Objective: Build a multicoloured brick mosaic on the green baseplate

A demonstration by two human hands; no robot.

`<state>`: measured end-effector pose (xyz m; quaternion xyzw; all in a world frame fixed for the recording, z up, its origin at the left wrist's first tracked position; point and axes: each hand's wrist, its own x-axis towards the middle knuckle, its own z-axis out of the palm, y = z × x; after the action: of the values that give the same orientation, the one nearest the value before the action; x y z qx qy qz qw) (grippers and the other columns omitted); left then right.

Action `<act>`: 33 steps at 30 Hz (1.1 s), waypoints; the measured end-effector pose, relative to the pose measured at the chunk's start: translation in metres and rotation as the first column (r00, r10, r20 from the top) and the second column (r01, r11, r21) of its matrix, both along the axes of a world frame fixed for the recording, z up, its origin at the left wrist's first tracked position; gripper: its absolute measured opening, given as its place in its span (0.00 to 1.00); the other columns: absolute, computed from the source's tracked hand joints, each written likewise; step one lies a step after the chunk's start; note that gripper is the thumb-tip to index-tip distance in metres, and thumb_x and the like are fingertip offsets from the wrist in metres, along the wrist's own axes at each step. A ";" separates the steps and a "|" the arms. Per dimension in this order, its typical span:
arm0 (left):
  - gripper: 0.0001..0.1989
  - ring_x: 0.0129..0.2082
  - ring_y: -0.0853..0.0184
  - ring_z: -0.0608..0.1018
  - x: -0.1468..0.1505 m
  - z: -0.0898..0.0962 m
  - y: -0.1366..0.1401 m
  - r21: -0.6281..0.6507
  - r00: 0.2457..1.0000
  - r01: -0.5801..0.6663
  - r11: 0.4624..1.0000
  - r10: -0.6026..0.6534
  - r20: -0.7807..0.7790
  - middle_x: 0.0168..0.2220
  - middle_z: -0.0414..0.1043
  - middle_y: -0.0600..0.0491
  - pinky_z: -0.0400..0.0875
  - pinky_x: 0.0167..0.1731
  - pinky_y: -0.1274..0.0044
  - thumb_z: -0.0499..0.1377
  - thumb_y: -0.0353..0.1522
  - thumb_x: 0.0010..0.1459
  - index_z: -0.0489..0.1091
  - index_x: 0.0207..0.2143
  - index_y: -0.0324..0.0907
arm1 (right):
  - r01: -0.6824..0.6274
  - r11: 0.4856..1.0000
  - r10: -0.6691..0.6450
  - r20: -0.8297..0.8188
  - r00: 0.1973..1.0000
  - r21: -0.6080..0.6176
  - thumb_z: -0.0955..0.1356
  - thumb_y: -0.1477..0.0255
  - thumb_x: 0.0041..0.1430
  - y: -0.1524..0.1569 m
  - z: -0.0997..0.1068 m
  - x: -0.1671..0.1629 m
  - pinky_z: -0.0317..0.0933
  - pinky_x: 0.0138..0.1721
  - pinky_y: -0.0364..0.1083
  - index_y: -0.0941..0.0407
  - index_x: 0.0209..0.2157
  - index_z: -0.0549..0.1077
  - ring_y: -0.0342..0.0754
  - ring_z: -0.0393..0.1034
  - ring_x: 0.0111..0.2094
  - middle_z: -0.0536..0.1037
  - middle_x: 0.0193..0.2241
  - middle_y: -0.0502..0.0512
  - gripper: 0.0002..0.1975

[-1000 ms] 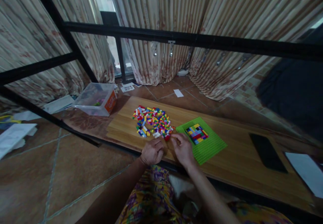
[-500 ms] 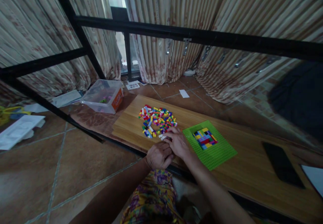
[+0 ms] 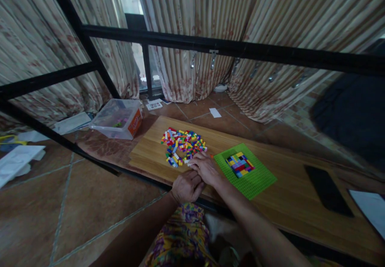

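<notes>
Loose toy bricks (image 3: 192, 140) lie heaped on a wooden board (image 3: 147, 148), the right hand (image 3: 205, 168) at their near edge.
The heap spreads ahead and leftward of that hand, the nearer one; its fingers curl down, any hold hidden. The left hand (image 3: 187, 186) bends just behind, grip unclear. Rightward lies a green baseplate (image 3: 254, 185).

Small multicoloured plastic toy bricks (image 3: 187, 141) are strewn in a loose heap at centre frame; a bare gap is left in its lower half, lower-right edge partly hidden. Thin green studded plastic baseplate (image 3: 254, 184) is laid flat, right of centre, turned cornerwise. Four-sided, tightly packed patch of yellow, blue and red bricks (image 3: 240, 164) is seated on its upper part.
</notes>
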<state>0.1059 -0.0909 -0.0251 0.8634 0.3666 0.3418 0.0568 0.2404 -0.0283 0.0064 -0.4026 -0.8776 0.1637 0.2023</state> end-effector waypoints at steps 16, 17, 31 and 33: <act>0.07 0.30 0.68 0.72 -0.001 0.003 0.001 0.005 0.999 -0.020 1.000 0.020 -0.042 0.30 0.69 0.50 0.68 0.30 0.77 0.53 0.31 0.60 0.67 0.29 0.41 | 0.312 0.943 -0.332 -0.417 0.846 -0.118 0.62 0.69 0.66 -0.053 0.007 0.035 0.63 0.45 0.47 0.52 0.41 0.76 0.48 0.70 0.42 0.77 0.39 0.54 0.11; 0.08 0.29 0.68 0.71 -0.001 0.003 0.001 0.004 0.998 -0.030 1.000 0.030 -0.055 0.29 0.68 0.51 0.68 0.30 0.77 0.53 0.31 0.60 0.66 0.28 0.41 | 0.365 0.920 -0.391 -0.439 0.809 -0.145 0.62 0.68 0.65 -0.060 0.003 0.045 0.64 0.44 0.48 0.52 0.42 0.76 0.48 0.70 0.41 0.77 0.39 0.54 0.12; 0.10 0.28 0.69 0.71 0.002 0.003 0.003 0.032 0.994 -0.068 0.997 0.070 -0.088 0.27 0.66 0.52 0.65 0.28 0.77 0.53 0.31 0.61 0.64 0.26 0.42 | 0.822 0.538 -0.807 -0.398 0.436 -0.189 0.64 0.59 0.58 -0.067 -0.009 0.136 0.65 0.38 0.51 0.59 0.42 0.76 0.54 0.74 0.35 0.80 0.36 0.62 0.20; 0.10 0.28 0.69 0.71 0.002 0.003 0.003 0.034 0.993 -0.067 0.997 0.070 -0.090 0.27 0.66 0.52 0.65 0.28 0.77 0.53 0.31 0.61 0.64 0.26 0.42 | 0.830 0.539 -0.804 -0.379 0.458 -0.140 0.63 0.60 0.59 -0.062 -0.006 0.130 0.65 0.37 0.50 0.59 0.41 0.77 0.53 0.74 0.33 0.80 0.35 0.62 0.20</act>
<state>0.1081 -0.0878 -0.0221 0.8659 0.3928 0.3093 0.0149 0.3703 -0.0904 0.0004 -0.7237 -0.5201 0.0964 0.4432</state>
